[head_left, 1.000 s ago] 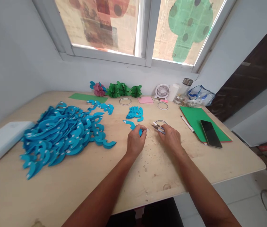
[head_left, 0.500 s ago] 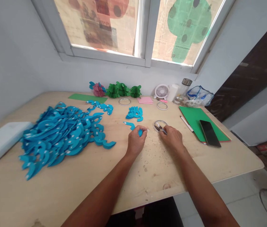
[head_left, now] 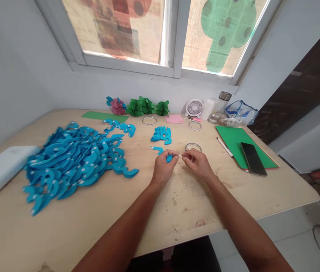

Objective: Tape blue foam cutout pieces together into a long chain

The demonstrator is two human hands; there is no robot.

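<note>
My left hand (head_left: 164, 165) is closed on a blue paper strip (head_left: 169, 158), whose far end with a small white square sticks out past the knuckles. A tiny pale piece (head_left: 179, 155) shows between the fingertips of both hands. My right hand (head_left: 196, 162) is pinched at the right end of that piece. Just beyond the right hand lies a metal ring (head_left: 193, 146), partly hidden by the fingers. A small stack of blue paper shapes (head_left: 161, 135) rests beyond my left hand.
A large heap of blue paper strips (head_left: 75, 158) covers the left side, beside a white box (head_left: 3, 170). Green paper (head_left: 233, 141), a phone (head_left: 253, 158) and a pen (head_left: 225, 147) lie right. Paper ornaments (head_left: 146, 106), a fan (head_left: 194, 108) and a bottle (head_left: 221, 105) stand at the back.
My right hand has left the ring and the dark tool in it and moved left, up to my left hand's fingertips. The left hand still holds the blue strip.
</note>
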